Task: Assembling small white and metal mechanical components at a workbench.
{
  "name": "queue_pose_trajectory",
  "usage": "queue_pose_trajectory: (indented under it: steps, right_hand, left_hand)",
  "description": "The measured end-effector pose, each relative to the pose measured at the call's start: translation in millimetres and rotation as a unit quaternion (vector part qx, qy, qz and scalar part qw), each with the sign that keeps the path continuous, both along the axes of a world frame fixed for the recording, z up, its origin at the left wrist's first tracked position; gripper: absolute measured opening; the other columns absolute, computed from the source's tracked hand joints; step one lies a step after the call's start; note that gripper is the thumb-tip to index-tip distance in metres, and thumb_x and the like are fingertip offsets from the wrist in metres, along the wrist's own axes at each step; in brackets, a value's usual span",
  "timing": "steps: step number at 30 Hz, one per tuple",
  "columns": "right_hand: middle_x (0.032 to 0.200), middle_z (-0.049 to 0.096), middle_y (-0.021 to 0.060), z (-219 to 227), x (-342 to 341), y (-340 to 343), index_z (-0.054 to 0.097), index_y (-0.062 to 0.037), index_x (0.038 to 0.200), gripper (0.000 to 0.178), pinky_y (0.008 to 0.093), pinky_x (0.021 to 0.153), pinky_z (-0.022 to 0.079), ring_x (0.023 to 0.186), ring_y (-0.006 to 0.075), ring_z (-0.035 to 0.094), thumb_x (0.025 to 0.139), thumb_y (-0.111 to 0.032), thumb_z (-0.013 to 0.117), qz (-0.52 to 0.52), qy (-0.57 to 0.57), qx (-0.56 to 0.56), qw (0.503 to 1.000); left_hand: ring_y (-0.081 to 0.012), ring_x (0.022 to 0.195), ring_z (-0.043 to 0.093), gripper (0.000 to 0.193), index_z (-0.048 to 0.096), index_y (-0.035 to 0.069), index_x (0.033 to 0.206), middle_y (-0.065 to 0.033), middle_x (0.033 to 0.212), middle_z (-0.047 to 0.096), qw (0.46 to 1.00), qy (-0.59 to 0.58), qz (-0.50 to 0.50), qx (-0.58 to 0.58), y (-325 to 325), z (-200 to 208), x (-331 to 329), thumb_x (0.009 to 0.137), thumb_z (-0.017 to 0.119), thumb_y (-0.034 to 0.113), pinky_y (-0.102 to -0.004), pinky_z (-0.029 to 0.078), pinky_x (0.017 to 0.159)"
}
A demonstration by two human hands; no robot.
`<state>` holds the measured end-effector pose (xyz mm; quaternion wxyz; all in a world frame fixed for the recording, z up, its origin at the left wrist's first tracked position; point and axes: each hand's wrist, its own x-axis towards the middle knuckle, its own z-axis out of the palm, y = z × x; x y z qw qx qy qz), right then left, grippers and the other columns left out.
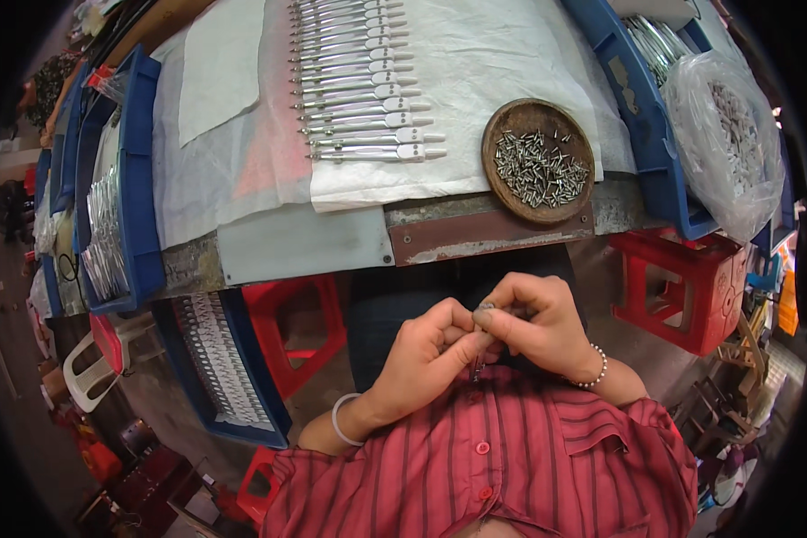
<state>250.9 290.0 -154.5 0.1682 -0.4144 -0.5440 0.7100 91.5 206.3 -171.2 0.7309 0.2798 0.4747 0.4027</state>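
My left hand and my right hand meet in front of my shirt, below the table's front edge. Both are closed, thumbs and fingertips pinching at one small spot. Thin metal legs of what looks like a drawing compass poke out beneath the fingers; its head is mostly covered by them. On the table, a column of silver drawing compasses with white heads lies side by side on white cloth. Right of them, a round wooden bowl holds many small metal screws or pins.
A blue bin with silver parts stands at the left; another blue bin at the right sits beside a clear bag of small parts. Lower left, a blue crate holds rows of compasses. Red stools stand under the table.
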Motion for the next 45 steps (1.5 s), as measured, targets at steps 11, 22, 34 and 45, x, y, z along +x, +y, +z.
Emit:
queue_pose_trajectory:
  steps: [11, 22, 34, 45]
  right_hand:
    - [0.056, 0.051, -0.0005, -47.2, -6.7, 2.2, 0.057, -0.0021, 0.07, 0.018, 0.0184, 0.034, 0.025, 0.038, 0.0033, 0.038, 0.084, -0.013, 0.062, -0.109, 0.049, -0.263, 0.957]
    - [0.052, 0.048, -0.0008, -62.0, -0.7, -0.7, 0.053, -0.0038, 0.064, 0.024, 0.0191, 0.032, 0.025, 0.035, 0.0037, 0.037, 0.084, -0.013, 0.062, -0.151, 0.075, -0.281, 0.945]
    - [0.055, 0.05, -0.0009, -51.2, -9.5, -14.9, 0.055, -0.0042, 0.073, 0.016, 0.0181, 0.033, 0.024, 0.038, 0.0027, 0.036, 0.083, -0.013, 0.063, -0.206, 0.058, -0.203, 0.956]
    - [0.063, 0.057, 0.0045, -12.7, 6.2, -12.6, 0.05, -0.0017, 0.077, 0.015, 0.0227, 0.046, 0.043, 0.049, 0.0082, 0.052, 0.09, -0.009, 0.055, -0.172, 0.181, -0.127, 0.96]
  left_hand:
    - [-0.0201, 0.075, 0.067, 0.016, 0.054, 0.0, 0.094, -0.0141, 0.087, 0.065, 0.977, -0.121, -0.005, -0.174, 23.7, -19.3, -11.1, 0.087, 0.06, 0.013, -0.0267, 0.055, 0.064]
    - [-0.0206, 0.074, 0.067, 0.016, 0.055, 0.002, 0.093, -0.0143, 0.086, 0.066, 0.96, -0.176, -0.026, -0.215, 35.0, -30.7, -9.5, 0.086, 0.061, 0.015, -0.0279, 0.056, 0.062]
    - [-0.0204, 0.071, 0.067, 0.014, 0.052, 0.001, 0.091, -0.0159, 0.084, 0.066, 0.971, -0.147, -0.046, -0.181, 33.6, -25.0, -16.1, 0.086, 0.06, 0.012, -0.0264, 0.055, 0.059]
    - [-0.0149, 0.045, 0.052, 0.036, 0.052, 0.002, 0.094, -0.012, 0.067, 0.058, 0.968, -0.228, -0.003, -0.101, 25.7, -33.7, 14.8, 0.095, 0.04, 0.036, -0.0232, 0.042, 0.04]
